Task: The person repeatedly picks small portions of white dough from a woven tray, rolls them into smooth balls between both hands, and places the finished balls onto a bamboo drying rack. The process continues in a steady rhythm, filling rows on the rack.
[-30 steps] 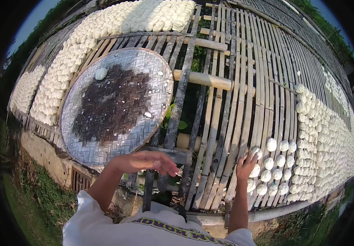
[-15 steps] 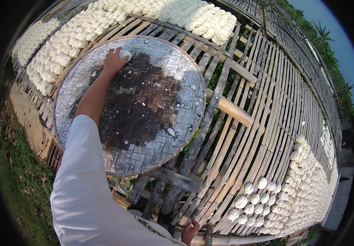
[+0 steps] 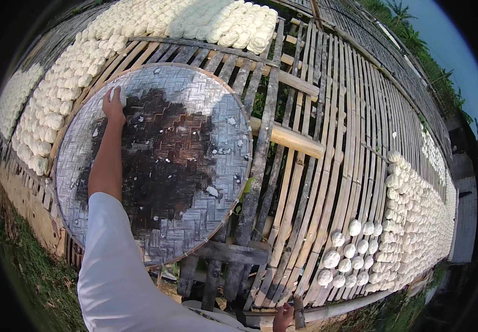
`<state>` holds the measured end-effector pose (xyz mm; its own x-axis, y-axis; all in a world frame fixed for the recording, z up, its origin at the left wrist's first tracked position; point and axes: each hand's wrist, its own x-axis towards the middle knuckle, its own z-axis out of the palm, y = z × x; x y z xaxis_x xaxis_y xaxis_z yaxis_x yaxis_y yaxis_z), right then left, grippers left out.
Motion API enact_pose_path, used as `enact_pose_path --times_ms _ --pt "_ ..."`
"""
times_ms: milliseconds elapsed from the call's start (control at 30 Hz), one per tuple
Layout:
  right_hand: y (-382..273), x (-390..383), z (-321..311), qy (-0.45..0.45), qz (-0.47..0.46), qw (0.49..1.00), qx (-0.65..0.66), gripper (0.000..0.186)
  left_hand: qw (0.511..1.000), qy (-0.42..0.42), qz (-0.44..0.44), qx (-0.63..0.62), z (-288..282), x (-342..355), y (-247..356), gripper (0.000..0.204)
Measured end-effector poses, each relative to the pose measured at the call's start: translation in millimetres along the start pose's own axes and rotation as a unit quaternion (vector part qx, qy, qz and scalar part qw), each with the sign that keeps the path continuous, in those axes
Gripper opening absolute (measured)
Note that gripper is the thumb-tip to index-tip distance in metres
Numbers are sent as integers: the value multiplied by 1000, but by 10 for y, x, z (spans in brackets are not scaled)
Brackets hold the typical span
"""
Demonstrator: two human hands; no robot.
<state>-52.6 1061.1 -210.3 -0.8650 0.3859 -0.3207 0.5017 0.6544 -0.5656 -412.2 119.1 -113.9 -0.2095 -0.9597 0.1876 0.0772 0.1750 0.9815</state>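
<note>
My left arm stretches over a large round woven bamboo tray point(image 3: 189, 243). At the tray's upper left, my left hand point(image 3: 114, 105) is closed around a white lump point(image 3: 121, 95), mostly covered by the fingers. The tray's weave is whitish toward the rim and dark brown in the middle, with small white crumbs point(image 3: 212, 191) scattered over it. Low in the view, my right hand point(image 3: 284, 317) is beside the end of a bamboo pole point(image 3: 299, 313). It is small and partly cut off, so its grip cannot be made out.
Long slatted bamboo racks point(image 3: 327, 166) spread to the right. Dense rows of pale, rounded clumps point(image 3: 62, 88) border the tray's far left side. More white clumps point(image 3: 410, 232) cover the right rack. A thick bamboo pole point(image 3: 294, 139) juts out beside the tray. Grass point(image 3: 34, 288) lies below left.
My left hand, with the white lump, has moved left and toward me across the tray, near its left rim. The view has shifted. My right hand appears farther right and lower, nearer the pole end.
</note>
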Motion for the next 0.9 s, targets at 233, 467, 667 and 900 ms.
enact_pose_path --times_ms 233,467,667,900 --pt "-1168 186 -90 49 -30 976 212 28 702 -375 -342 -500 -217 -1500 1321 51" --pt "-3277 -222 -434 -406 4 736 542 67 553 -775 -46 -302 -474 -4122 2839 48" --pt "-3596 -477 -790 -540 179 447 691 71 538 -763 353 -66 -849 -5295 3204 81" --pt "-3448 -857 -764 -221 -158 684 677 73 620 -452 -538 -349 -1219 -6038 2966 74"
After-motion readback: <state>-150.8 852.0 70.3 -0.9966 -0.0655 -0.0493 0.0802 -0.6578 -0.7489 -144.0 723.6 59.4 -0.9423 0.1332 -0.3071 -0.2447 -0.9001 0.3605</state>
